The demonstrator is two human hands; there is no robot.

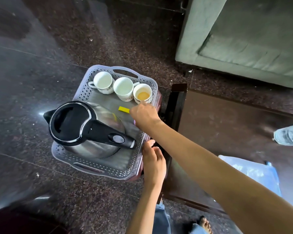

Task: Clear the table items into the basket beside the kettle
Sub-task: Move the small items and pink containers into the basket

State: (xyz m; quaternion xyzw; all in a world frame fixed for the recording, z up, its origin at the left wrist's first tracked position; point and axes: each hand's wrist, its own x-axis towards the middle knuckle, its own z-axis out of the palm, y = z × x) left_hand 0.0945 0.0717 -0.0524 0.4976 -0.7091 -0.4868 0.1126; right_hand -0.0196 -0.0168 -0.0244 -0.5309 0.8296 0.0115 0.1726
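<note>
Sachet [123,109] pinched in right hand [145,115] inside basket [85,93]; left hand [153,163] open on rim.

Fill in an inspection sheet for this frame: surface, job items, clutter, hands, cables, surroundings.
Surface: dark wooden table, mostly bare; a plastic-wrapped item lies at its near edge.
Job's things: perforated basket sits on a low stand beside the table, holding a kettle, two empty white cups, a third cup with orange liquid and a yellow packet.
Clutter: small scraps on the floor.
Hands: right hand is at the packet's end beside the third cup, grasp unclear; left hand rests at the basket's near right edge.
Cables: nothing seen.
Surroundings: green sofa beyond the table; dark speckled floor.
</note>
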